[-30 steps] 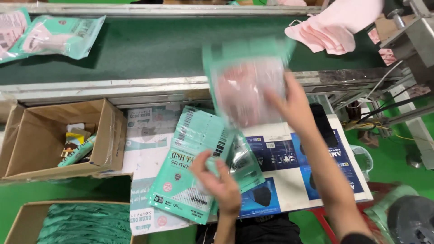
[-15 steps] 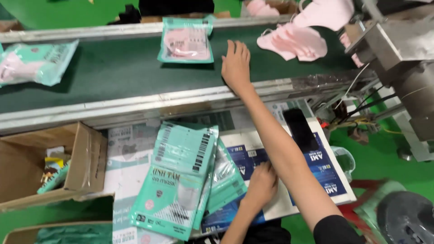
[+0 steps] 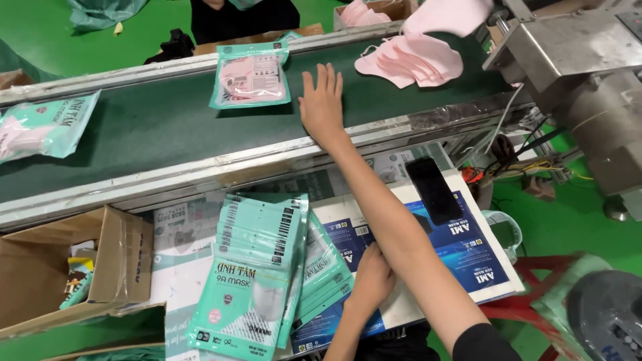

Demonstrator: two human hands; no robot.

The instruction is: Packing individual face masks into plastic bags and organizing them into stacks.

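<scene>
The filled mask pouch (image 3: 251, 75), teal with pink masks inside, lies flat on the dark green conveyor belt (image 3: 154, 127), near its far rail. A second filled pouch (image 3: 40, 127) lies at the belt's left end.

On the counter (image 3: 194, 220) below, an open cardboard box (image 3: 114, 261) stands left of a fanned stack of empty teal pouches (image 3: 261, 281). The left hand (image 3: 371, 281) rests at the stack's right edge; whether anything is gripped cannot be told, as the right forearm crosses it.

The right hand (image 3: 322, 103) is spread flat and empty on the belt, just right of the filled pouch and apart from it. The step is judged to be placement of a pouch on the belt. A fresh pouch from the stack is called for.

A black phone (image 3: 433, 189) lies on blue printed card. Loose pink masks (image 3: 411, 60) are piled beside a steel machine (image 3: 575, 60). The floor (image 3: 67, 40) is green.
</scene>
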